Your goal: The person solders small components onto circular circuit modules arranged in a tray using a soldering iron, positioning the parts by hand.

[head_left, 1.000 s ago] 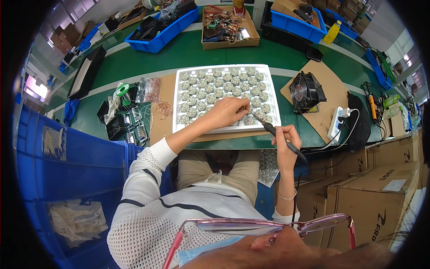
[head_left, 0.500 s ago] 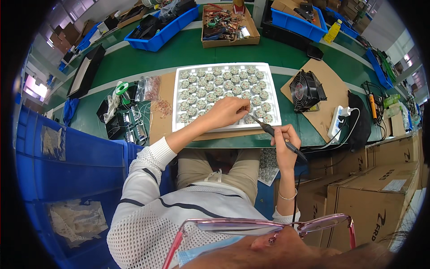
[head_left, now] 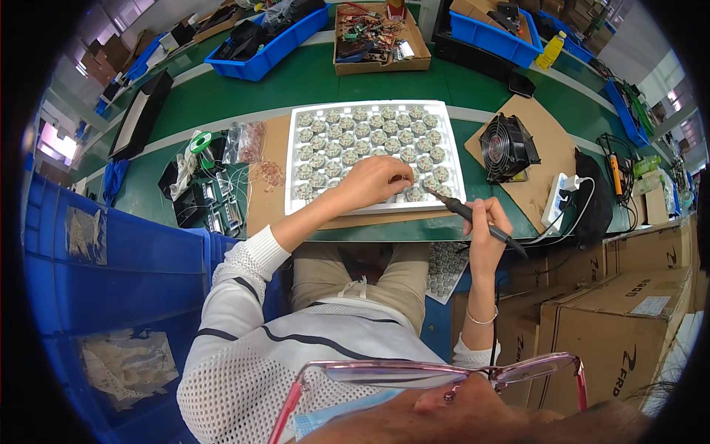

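Observation:
A white tray (head_left: 451,159) lies on the bench with rows of small round circuit-board parts (head_left: 379,138) in its pockets. My right hand (head_left: 488,226) grips a dark soldering iron (head_left: 466,212) like a pen, off the tray's near right corner. The iron slants up and left, its tip over the lower right pockets; whether it touches a part I cannot tell. My left hand (head_left: 373,181) is over the tray's near middle, thumb and fingers pinched near the iron's tip. Anything within that pinch is too small to make out.
Cardboard (head_left: 259,200) lies under the tray. Left are a green solder spool (head_left: 200,142) and a bag of small wires (head_left: 246,142). To the right stand a black fan (head_left: 508,148) and a white power strip (head_left: 555,203). Blue bins (head_left: 259,59) line the far side.
My right hand has shifted to the right with the soldering iron, and the iron's tip has moved slightly right. My left hand stays pinched in nearly the same place.

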Motion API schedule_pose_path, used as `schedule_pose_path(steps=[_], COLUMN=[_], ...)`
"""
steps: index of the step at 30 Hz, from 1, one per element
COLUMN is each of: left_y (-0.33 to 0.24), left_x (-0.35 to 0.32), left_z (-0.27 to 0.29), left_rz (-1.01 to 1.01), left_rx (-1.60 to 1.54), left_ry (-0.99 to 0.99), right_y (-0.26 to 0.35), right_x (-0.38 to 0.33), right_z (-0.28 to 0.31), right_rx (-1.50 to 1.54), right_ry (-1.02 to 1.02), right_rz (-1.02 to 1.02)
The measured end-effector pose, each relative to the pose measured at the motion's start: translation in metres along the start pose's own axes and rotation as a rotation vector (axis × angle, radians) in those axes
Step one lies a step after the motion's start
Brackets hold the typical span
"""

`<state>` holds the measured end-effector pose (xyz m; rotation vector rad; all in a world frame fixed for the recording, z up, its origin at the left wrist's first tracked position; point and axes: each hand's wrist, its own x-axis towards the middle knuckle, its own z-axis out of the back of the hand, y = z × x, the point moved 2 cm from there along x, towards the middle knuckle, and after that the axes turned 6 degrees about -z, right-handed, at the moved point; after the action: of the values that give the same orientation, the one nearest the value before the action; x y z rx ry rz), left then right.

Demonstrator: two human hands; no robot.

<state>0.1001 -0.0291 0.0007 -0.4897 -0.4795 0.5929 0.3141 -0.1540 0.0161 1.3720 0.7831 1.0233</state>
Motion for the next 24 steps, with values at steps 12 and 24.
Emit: schedule_pose_path(steps=[12, 24], left_y=[-0.013, -0.011], left_x=[-0.005, -0.004], left_z=[-0.002, -0.005], left_rz=[-0.051, -0.085], left_rx=[-0.031, -0.019], left_ry=[0.012, 0.015], right_y=[0.008, 0.011], right_x=[0.01, 0.019], right_z=[-0.005, -0.01], right_rx=[-0.202, -0.298], right_ry=[-0.009, 0.001], right_rz=[-0.003, -0.003])
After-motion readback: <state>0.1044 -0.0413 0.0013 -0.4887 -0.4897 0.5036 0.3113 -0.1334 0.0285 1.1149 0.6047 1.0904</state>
